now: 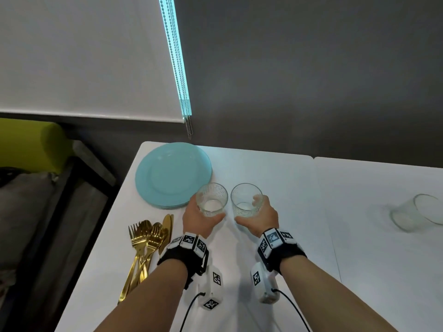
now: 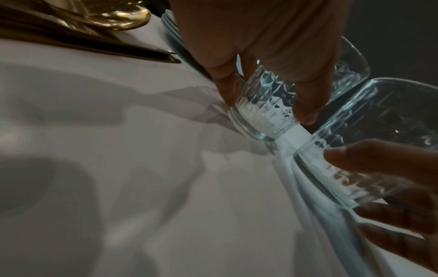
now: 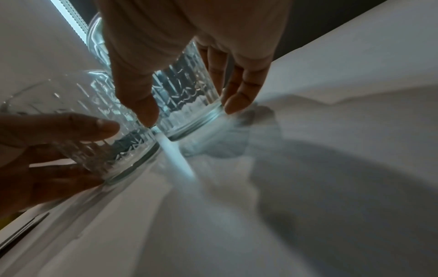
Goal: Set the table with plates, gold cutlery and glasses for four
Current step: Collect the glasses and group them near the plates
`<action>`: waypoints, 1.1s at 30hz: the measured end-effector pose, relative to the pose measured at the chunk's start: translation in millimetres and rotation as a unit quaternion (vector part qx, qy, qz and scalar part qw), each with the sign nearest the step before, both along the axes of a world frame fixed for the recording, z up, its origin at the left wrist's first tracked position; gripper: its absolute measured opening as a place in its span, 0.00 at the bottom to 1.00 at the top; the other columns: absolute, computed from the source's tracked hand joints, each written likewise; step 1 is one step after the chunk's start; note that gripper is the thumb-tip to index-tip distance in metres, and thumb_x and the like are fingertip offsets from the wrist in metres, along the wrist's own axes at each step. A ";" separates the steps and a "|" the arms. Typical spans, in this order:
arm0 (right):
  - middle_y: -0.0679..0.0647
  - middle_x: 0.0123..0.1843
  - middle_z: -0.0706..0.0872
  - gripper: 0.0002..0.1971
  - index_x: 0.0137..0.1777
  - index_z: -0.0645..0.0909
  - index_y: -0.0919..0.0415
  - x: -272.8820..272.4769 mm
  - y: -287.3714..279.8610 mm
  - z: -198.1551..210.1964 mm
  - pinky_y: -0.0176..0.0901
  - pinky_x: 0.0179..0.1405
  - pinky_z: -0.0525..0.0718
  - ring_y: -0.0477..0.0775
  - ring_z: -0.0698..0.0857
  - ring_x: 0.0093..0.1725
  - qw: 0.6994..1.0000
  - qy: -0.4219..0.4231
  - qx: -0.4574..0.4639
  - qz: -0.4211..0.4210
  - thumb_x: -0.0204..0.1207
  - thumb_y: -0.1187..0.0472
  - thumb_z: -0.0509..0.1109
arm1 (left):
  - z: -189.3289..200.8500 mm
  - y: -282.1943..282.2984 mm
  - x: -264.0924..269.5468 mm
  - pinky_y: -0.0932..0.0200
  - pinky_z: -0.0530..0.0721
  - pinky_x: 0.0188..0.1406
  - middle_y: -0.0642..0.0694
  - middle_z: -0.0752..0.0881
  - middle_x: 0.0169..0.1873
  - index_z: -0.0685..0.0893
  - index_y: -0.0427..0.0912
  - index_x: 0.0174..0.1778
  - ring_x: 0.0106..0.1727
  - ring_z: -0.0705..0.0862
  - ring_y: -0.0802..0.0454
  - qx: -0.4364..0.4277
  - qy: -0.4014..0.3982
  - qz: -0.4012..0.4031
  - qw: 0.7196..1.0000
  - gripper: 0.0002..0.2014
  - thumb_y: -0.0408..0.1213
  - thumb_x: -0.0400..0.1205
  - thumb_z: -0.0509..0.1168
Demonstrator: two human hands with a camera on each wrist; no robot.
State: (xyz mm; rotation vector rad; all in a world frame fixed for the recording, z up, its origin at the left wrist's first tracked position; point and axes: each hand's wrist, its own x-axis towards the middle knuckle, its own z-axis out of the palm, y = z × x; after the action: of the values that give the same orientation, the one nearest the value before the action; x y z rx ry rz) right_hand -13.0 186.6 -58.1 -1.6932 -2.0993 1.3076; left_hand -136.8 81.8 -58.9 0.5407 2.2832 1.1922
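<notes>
Head view, frame centre: left hand (image 1: 201,218) & right hand (image 1: 260,218) each grip a ribbed glass (image 1: 212,199) / (image 1: 246,200) low on the wall; stiff, slick, breakable, prob. lightish — hold mid-wall, not rim.

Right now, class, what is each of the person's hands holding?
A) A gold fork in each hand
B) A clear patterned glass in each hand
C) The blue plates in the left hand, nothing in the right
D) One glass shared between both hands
B: the left hand wraps its fingers round one glass, and the right hand grips a second glass, side by side near the blue plates.
</notes>
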 end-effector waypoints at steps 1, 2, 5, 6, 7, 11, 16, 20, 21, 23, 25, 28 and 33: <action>0.52 0.65 0.81 0.38 0.69 0.69 0.55 -1.8 0.3 -1.5 0.42 0.62 0.79 0.56 0.80 0.64 1.000 0.002 0.000 -0.005 0.58 0.57 0.81 | -0.6 1.8 -1.7 0.60 0.74 0.65 0.45 0.81 0.67 0.73 0.42 0.72 0.69 0.79 0.46 0.005 0.001 -0.001 1.000 0.40 0.39 0.64 0.82; 0.53 0.66 0.81 0.39 0.69 0.69 0.55 -3.5 0.7 -2.9 0.42 0.62 0.79 0.56 0.80 0.65 1.000 0.006 0.001 -0.010 0.58 0.57 0.82 | -1.4 3.8 -3.2 0.60 0.74 0.65 0.45 0.81 0.67 0.73 0.42 0.71 0.69 0.79 0.46 0.010 0.003 -0.001 1.000 0.40 0.39 0.63 0.82; 0.54 0.68 0.80 0.40 0.70 0.69 0.55 -7.3 1.2 -5.0 0.43 0.64 0.79 0.57 0.79 0.66 1.000 0.017 -0.002 -0.020 0.58 0.59 0.82 | -6.9 8.6 -6.8 0.56 0.74 0.68 0.44 0.80 0.67 0.73 0.42 0.71 0.70 0.78 0.46 0.012 0.009 -0.010 1.000 0.41 0.39 0.63 0.82; 0.55 0.68 0.80 0.40 0.70 0.68 0.56 -8.5 1.6 -4.9 0.43 0.63 0.79 0.57 0.80 0.66 1.000 0.019 -0.004 -0.020 0.58 0.59 0.82 | -8.4 9.6 -7.5 0.55 0.74 0.69 0.44 0.80 0.68 0.73 0.42 0.72 0.71 0.77 0.46 0.011 0.011 -0.013 1.000 0.41 0.40 0.63 0.82; 0.55 0.68 0.80 0.40 0.71 0.68 0.56 -9.5 2.0 -4.2 0.42 0.62 0.79 0.58 0.80 0.66 1.000 0.019 -0.005 -0.019 0.59 0.60 0.82 | -9.7 10.4 -7.9 0.53 0.74 0.71 0.43 0.79 0.68 0.72 0.41 0.73 0.71 0.76 0.45 0.007 0.013 -0.015 1.000 0.42 0.41 0.63 0.82; 0.57 0.67 0.80 0.40 0.73 0.66 0.57 -9.4 5.2 -2.3 0.42 0.59 0.79 0.59 0.81 0.64 1.000 0.017 -0.006 -0.008 0.62 0.59 0.81 | -10.8 11.3 -7.5 0.52 0.70 0.73 0.41 0.74 0.70 0.68 0.39 0.75 0.74 0.72 0.44 -0.020 0.027 -0.008 0.999 0.46 0.43 0.63 0.82; 0.58 0.76 0.71 0.51 0.80 0.57 0.56 4.1 8.2 -1.9 0.46 0.71 0.74 0.58 0.73 0.74 0.999 0.011 -0.029 0.007 0.59 0.62 0.83 | 0.9 9.4 5.0 0.45 0.58 0.81 0.38 0.62 0.78 0.55 0.38 0.80 0.80 0.57 0.41 -0.049 0.049 0.023 0.997 0.58 0.49 0.60 0.82; 0.60 0.78 0.67 0.57 0.83 0.50 0.52 34.7 14.9 -0.2 0.54 0.73 0.75 0.61 0.74 0.74 0.999 -0.006 -0.033 -0.008 0.58 0.63 0.82 | 25.6 10.6 25.6 0.41 0.54 0.80 0.37 0.59 0.78 0.56 0.37 0.79 0.80 0.54 0.39 0.046 0.108 0.078 0.990 0.61 0.59 0.57 0.80; 0.60 0.77 0.68 0.56 0.83 0.50 0.53 45.5 17.9 2.2 0.55 0.72 0.75 0.61 0.75 0.73 0.999 -0.009 -0.031 -0.020 0.59 0.63 0.81 | 31.8 13.1 32.7 0.42 0.54 0.80 0.35 0.61 0.77 0.59 0.34 0.78 0.80 0.56 0.38 0.080 0.135 0.074 0.985 0.59 0.63 0.58 0.75; 0.60 0.76 0.69 0.53 0.83 0.51 0.54 71.0 24.7 8.7 0.53 0.72 0.76 0.60 0.76 0.72 0.998 -0.014 -0.026 -0.053 0.62 0.65 0.79 | 41.9 22.0 49.3 0.48 0.53 0.78 0.32 0.65 0.74 0.64 0.31 0.75 0.77 0.59 0.41 0.143 0.182 0.049 0.972 0.53 0.66 0.61 0.67; 0.60 0.75 0.71 0.48 0.82 0.55 0.56 101.5 31.4 16.7 0.49 0.71 0.75 0.60 0.76 0.71 0.995 -0.026 -0.020 -0.094 0.65 0.66 0.77 | 51.5 35.8 70.6 0.53 0.54 0.74 0.29 0.69 0.70 0.65 0.34 0.71 0.73 0.61 0.45 0.188 0.207 0.021 0.960 0.44 0.61 0.66 0.65; 0.62 0.73 0.76 0.39 0.79 0.63 0.59 154.1 40.5 27.8 0.45 0.68 0.73 0.60 0.77 0.70 0.985 -0.037 -0.008 -0.171 0.69 0.66 0.75 | 60.5 57.5 108.3 0.56 0.58 0.70 0.30 0.76 0.62 0.66 0.41 0.65 0.67 0.66 0.45 0.217 0.227 -0.030 0.949 0.31 0.52 0.69 0.64; 0.61 0.65 0.83 0.24 0.68 0.75 0.61 259.6 50.6 35.3 0.41 0.60 0.77 0.59 0.82 0.61 0.944 -0.042 -0.023 -0.327 0.71 0.64 0.73 | 58.9 87.4 181.3 0.53 0.75 0.64 0.38 0.78 0.62 0.74 0.33 0.67 0.64 0.76 0.39 0.160 0.102 -0.187 0.964 0.23 0.32 0.76 0.67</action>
State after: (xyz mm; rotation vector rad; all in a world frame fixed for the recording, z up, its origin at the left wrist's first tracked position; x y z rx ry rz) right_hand 246.6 237.1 -22.8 -2.2178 -1.3329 1.0792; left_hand 44.5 169.2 0.0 1.2064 2.0254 1.3641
